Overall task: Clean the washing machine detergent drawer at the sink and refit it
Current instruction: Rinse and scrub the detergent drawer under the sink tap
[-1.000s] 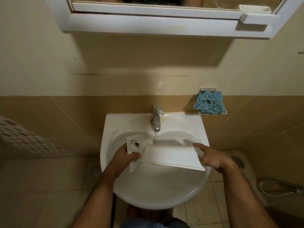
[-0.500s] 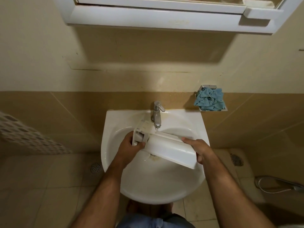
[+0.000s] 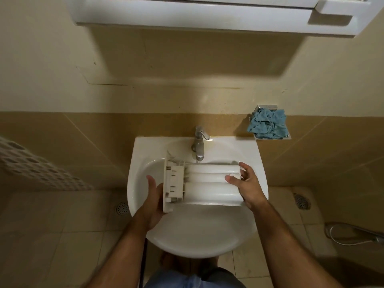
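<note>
The white detergent drawer (image 3: 209, 185) lies crosswise over the white sink (image 3: 199, 235), underside up, its rounded compartment bottoms facing me. My left hand (image 3: 154, 201) grips its left end at the flat front panel. My right hand (image 3: 246, 185) holds the right end, thumb on top. The steel tap (image 3: 199, 145) stands just behind the drawer, its spout over the drawer's far edge. I cannot tell whether water is running.
A blue cloth (image 3: 267, 124) sits on a small wall shelf to the right of the sink. A white mirror cabinet (image 3: 207, 15) hangs overhead. A perforated white basket (image 3: 37, 169) is at left, floor drains and a hose (image 3: 353, 235) at right.
The drawer has been turned over from its flat side to underside up and levelled across the basin. My right hand shifted to grip its right end; the camera tilted down slightly.
</note>
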A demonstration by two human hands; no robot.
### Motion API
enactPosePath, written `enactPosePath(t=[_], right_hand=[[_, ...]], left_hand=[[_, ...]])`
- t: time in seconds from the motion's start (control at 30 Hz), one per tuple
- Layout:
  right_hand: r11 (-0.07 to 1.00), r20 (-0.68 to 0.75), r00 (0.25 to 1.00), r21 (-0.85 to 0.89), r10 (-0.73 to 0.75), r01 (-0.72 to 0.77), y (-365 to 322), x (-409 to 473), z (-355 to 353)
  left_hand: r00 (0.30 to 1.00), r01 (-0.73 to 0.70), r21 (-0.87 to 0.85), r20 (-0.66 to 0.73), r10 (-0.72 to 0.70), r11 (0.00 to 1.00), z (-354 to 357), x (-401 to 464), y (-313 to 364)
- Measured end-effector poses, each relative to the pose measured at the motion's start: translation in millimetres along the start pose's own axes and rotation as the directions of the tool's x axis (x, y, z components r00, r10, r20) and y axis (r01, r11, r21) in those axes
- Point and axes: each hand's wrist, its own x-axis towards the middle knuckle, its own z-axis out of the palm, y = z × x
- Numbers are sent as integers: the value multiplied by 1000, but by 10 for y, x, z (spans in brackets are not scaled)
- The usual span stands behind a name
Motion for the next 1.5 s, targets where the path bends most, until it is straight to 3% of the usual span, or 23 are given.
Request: enactPosePath(t=[0.07, 0.2, 0.3, 0.57, 1.07, 1.13, 1.17, 1.23, 1.3, 1.37, 1.5], right_hand=[[1000, 21, 999, 12, -28, 28, 20, 38, -2], [1000, 27, 999, -6, -19, 19, 109, 159, -28], [996, 32, 999, -75, -37, 39, 180, 243, -55], [976, -83, 991, -198, -105, 87, 210, 371, -57], [948, -43, 994, -307, -104, 86, 158, 314, 253], [888, -57, 991, -453, -121, 83, 157, 305, 310], [795, -84, 979, -599, -184, 98, 171, 298, 336], [500, -51, 924, -851, -378, 158, 199, 261, 418], [284, 52, 879, -936, -475, 209, 230, 195, 554], [286, 62, 880, -933, -470, 219, 250, 113, 688], [485, -77, 909, -863, -409, 145, 302, 26, 761]], left_hand=[[996, -7, -10, -87, 6, 1000, 99, 45, 60], [948, -150, 308, -224, 225, 939, 341, 234, 88], [914, -153, 394, -292, 282, 906, 476, 302, 39], [923, -105, 399, -302, 239, 911, 526, 475, -115], [902, -127, 394, -335, 271, 910, 318, 369, -27], [901, -132, 390, -335, 275, 911, 274, 362, -23], [899, -136, 387, -338, 278, 912, 258, 363, -30], [897, -136, 378, -346, 276, 916, 255, 359, -26], [895, -136, 367, -352, 273, 920, 270, 339, -3], [888, -142, 383, -358, 289, 913, 248, 314, 22], [884, -142, 395, -363, 296, 908, 121, 261, 34]])
